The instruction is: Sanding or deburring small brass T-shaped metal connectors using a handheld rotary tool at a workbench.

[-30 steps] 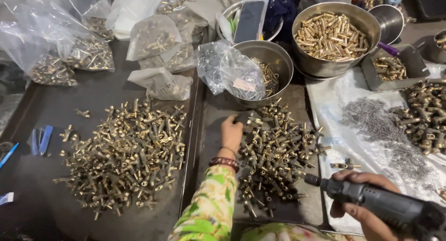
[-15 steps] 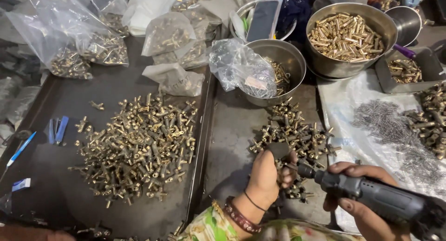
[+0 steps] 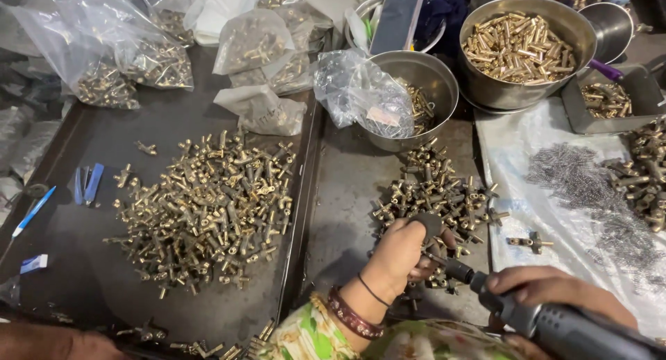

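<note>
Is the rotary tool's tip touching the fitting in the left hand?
Cannot tell. In the head view the left hand covers the fitting, and the rotary tool in the right hand has its tip hidden behind those fingers.

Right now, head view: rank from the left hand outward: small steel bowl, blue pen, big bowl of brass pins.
From the left hand:
1. Small steel bowl, straight ahead, just past the fittings pile.
2. Big bowl of brass pins, far right, at the back.
3. Blue pen, far left edge of the dark tray.
</note>
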